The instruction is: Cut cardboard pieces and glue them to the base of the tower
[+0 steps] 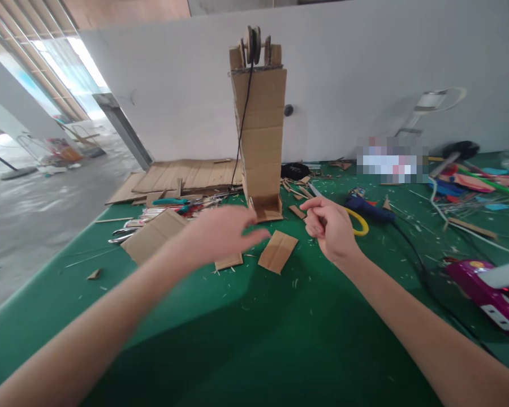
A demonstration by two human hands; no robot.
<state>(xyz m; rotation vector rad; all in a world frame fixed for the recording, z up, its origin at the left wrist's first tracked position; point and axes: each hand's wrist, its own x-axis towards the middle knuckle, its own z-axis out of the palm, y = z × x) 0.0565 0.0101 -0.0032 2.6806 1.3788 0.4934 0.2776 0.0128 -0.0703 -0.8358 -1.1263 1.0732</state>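
Note:
My left hand (220,234), blurred by motion, is in the air with thumb and fingers apart and nothing seen between them. It is over the table, left of a small cardboard piece (279,252). My right hand (331,229) is closed with the index finger partly stretched; whether something small is in it is hidden. Between and beyond the hands stands a tall cardboard tower (263,130), upright. Cardboard wheels (253,45) sit on its top, and a black cord (245,107) hangs from them. Behind my right hand shows a yellow ring-shaped handle (360,222), partly covered.
On the green table (254,350), a larger cardboard piece (155,234) and teal-handled pliers (169,202) lie left. Rightward are a dark blue glue gun (369,208) with a cord, a magenta power strip (487,294) and coloured scraps (470,186). A white wall (173,90) stands behind.

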